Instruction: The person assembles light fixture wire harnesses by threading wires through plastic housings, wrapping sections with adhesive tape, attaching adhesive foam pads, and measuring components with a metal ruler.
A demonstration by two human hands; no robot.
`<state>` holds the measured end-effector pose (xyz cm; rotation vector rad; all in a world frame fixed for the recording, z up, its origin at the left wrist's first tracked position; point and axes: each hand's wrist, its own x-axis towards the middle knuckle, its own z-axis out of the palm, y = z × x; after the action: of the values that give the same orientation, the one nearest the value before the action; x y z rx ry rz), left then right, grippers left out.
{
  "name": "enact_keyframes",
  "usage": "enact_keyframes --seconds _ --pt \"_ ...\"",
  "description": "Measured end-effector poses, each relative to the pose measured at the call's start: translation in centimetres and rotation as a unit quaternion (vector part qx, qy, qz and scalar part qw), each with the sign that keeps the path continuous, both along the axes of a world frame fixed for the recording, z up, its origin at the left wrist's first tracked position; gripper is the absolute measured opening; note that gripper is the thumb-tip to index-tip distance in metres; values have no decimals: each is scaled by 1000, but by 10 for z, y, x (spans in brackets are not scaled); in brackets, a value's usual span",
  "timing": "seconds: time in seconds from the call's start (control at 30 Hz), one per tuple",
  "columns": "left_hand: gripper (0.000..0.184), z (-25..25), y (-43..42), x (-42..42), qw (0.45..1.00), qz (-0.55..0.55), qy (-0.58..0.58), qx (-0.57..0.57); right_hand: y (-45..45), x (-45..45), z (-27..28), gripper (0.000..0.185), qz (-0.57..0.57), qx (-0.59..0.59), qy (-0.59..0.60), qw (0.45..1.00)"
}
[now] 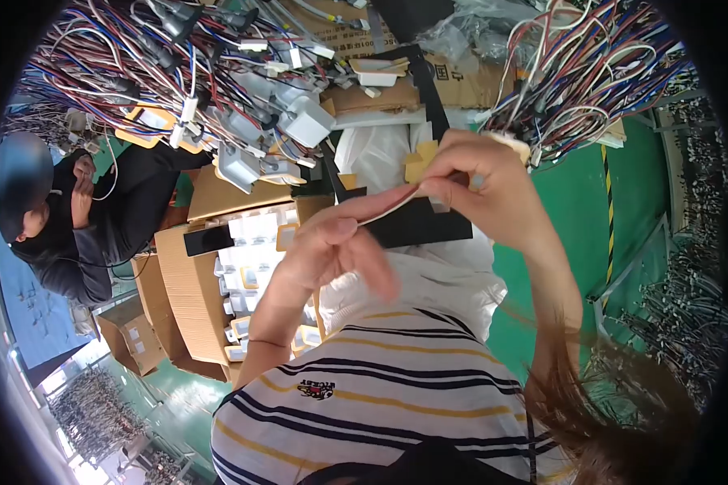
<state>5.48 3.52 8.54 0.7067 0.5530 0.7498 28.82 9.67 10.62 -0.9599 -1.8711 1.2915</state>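
Thin strip (390, 210): runs between your hands, above the black sheet (441, 229); uneven pull could kink it.
Right hand (493, 190): thumb and forefinger pinched shut on its end; a slack pinch could drop it.
Left hand (319, 249): partly open, strip along one finger; I can't tell if you're gripping.
Wire bundle (578, 77): near your right hand; loops could snag it.

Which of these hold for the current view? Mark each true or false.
1. The right hand pinches one end of a thin pale strand. True.
2. The shirt is plain black. False: it is white with dark and yellow stripes.
3. The open carton of white parts is on the wearer's right. False: it is on the left.
4. A co-worker in dark clothes is at the left. True.
5. Wires show only at the upper left. False: more hang at the upper right.
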Motion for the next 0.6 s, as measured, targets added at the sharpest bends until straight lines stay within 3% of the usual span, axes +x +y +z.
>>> enact_keyframes --seconds 0.03,0.07,0.13,0.17,0.23,0.27,0.43,0.5,0.57,0.6 --pt "80 -1 2 3 999 -4 -6 -40 3 2 -1 6 2 24 -13 1000" --pt "90 -9 11 1 998 -45 24 23 7 3 -2 7 6 45 -25 999" --pt "88 -18 20 8 981 18 86 170 11 4 -4 7 7 91 -57 994" --pt "78 -25 26 11 976 37 95 190 12 4 -5 7 5 117 -75 990" --pt "39 -23 34 19 936 83 242 242 14 2 -12 7 2 175 -100 979" --pt "26 -23 35 30 909 121 315 245 13 1 -16 7 -8 176 -105 979" --pt "14 -49 41 39 912 203 303 189 11 -6 -38 9 -50 186 -129 973" --pt "14 -57 42 33 929 220 265 137 6 -23 -53 10 -134 377 -117 909" --pt "15 -65 46 14 948 236 201 74 -7 -37 -77 12 -128 433 -99 887" --pt "14 -66 45 5 949 238 201 50 -21 -43 -97 14 -81 398 -91 909"
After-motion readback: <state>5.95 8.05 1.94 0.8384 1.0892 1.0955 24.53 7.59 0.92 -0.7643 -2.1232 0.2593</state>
